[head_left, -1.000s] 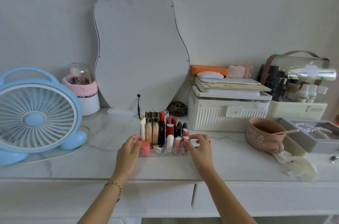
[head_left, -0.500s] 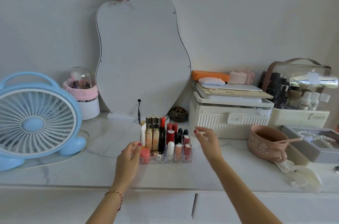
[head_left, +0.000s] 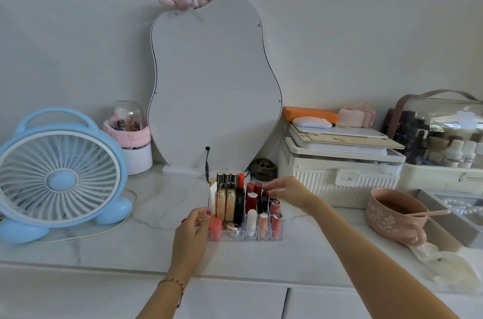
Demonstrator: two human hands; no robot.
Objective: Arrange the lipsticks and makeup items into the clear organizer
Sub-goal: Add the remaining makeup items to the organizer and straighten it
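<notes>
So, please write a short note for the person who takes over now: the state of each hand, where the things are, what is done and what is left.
Left hand: fingers touch the front-left corner of the clear plastic organizer on the white marble counter, beside the short pink tube.
Right hand: over the back-right slots, fingertips at a dark-capped lipstick; a firm grip cannot be confirmed.
Done: lipsticks and tubes stand upright in the slots.
Left: seat this lipstick. No loose makeup is visible on the counter.

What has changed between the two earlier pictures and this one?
The right hand left the organizer's front right corner and reached back, its fingers now at the black lipstick. The left hand stayed at the left front corner; the organizer did not move.
</notes>
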